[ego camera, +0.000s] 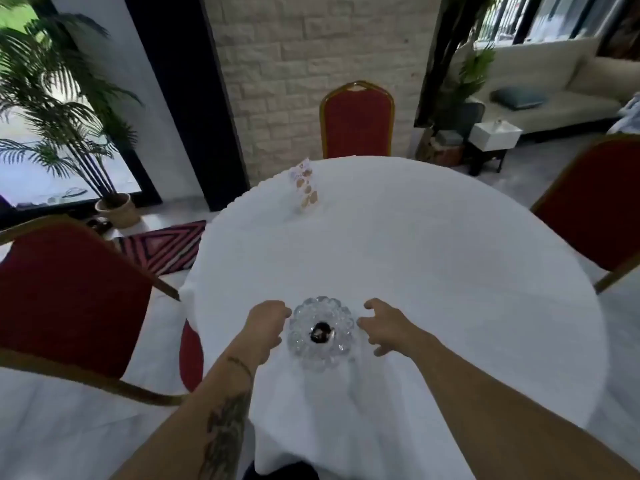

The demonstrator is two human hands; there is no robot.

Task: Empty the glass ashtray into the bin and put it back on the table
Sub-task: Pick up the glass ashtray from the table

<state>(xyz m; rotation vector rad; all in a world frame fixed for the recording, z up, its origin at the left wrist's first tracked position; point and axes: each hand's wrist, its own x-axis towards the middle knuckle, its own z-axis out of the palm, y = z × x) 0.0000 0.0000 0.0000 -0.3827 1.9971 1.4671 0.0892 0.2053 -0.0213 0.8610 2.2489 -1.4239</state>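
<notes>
A round glass ashtray (320, 332) with a bumpy rim sits near the front edge of the white-clothed round table (433, 265). A small dark lump lies in its middle. My left hand (265, 329) is just left of the ashtray, fingers curled and apart, fingertips close to its rim. My right hand (384, 325) is just right of it, fingers spread, a small gap from the glass. Neither hand holds anything. No bin is in view.
A standing menu card (304, 185) is on the far left part of the table. Red chairs stand at the left (69, 299), far side (356, 121) and right (595, 206). A potted palm (69, 109), patterned rug (166, 247) and sofa (540, 88) lie beyond.
</notes>
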